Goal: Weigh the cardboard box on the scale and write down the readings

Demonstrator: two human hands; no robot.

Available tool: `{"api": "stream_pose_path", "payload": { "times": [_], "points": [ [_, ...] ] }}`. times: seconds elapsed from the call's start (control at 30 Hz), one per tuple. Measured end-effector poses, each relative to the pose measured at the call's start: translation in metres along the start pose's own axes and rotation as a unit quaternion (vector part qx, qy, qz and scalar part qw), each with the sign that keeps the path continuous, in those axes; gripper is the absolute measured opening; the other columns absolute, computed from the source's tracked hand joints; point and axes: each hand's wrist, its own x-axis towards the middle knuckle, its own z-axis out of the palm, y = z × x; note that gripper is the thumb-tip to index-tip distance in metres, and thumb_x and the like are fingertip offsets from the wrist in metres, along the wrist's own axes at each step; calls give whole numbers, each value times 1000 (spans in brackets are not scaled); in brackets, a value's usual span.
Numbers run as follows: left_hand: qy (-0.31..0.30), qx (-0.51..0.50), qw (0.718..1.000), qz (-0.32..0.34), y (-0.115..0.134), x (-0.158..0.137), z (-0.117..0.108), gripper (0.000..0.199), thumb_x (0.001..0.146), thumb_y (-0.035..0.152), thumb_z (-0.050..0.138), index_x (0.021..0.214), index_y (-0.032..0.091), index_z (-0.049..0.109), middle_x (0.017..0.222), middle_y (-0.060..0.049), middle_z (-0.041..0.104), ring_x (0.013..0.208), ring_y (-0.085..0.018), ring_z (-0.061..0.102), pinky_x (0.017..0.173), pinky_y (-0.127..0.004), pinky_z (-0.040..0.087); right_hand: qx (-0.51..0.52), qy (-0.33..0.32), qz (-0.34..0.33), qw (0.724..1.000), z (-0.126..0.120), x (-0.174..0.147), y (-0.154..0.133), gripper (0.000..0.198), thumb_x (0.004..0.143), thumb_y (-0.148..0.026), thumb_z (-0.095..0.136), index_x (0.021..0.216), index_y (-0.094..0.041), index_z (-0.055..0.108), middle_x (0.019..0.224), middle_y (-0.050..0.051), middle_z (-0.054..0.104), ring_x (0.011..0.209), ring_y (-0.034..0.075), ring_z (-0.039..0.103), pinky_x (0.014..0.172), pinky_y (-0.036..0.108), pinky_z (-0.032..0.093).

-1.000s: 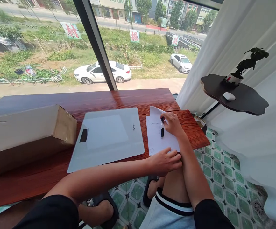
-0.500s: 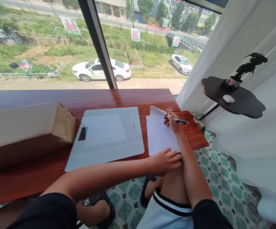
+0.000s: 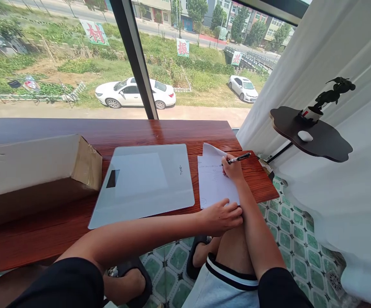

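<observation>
Right hand on pen over paper, left hand at the paper's near edge

Right hand (image 3: 232,170) gripped a black-and-clear pen (image 3: 241,158), fingers closed around its lower part. Pen slanted, back end up and to the right, tip down at the upper part of the white paper (image 3: 215,184). Tip contact too small to confirm. Paper lay on the right part of the reddish-brown wooden table (image 3: 201,129), faint lines of writing across it, a faint round mark in the lower left corner. Its top edge curled up into a flap; one sheet or more, could not tell.

Left hand (image 3: 221,218) was loosely open, palm down, fingers slightly bent, at the paper's near edge and right beside the right forearm. Whether the fingertips pressed on the paper, could not tell. Left forearm crossed in front of the table edge.

Just left of the paper: a flat pale grey panel (image 3: 146,184) with a dark rectangle on its left side and small dark lettering near its right edge. Left of that, a long cardboard box (image 3: 28,167). Off to the right, a dark wavy-edged side table (image 3: 328,145) held a potted plant (image 3: 312,114) and a small white rounded object (image 3: 305,136), with a white curtain (image 3: 281,81) alongside. Floor (image 3: 177,259) was green and white tile. Two white cars (image 3: 130,95) stood outside the window.
</observation>
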Motion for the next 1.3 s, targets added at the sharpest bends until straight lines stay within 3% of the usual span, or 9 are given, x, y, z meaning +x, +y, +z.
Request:
{"api": "stream_pose_path", "payload": {
  "times": [0.47,1.3],
  "points": [
    [11,18,1000,2,0,-1,4,23,83,24,56,105,17,59,110,-12,54,98,-24,47,80,-39,35,-55,5,-29,998,-2,3,3,30,91,-42,47,70,-22,40,50,-2,48,42,13,45,43,25,35],
    [16,7,1000,-1,-1,0,4,20,84,21,54,103,16,58,107,-11,54,97,-24,46,79,-40,37,-30,14,-14,999,0,3,2,25,86,-35,47,66,-21,39,45,-4,49,37,12,47,40,23,36]
  ]
}}
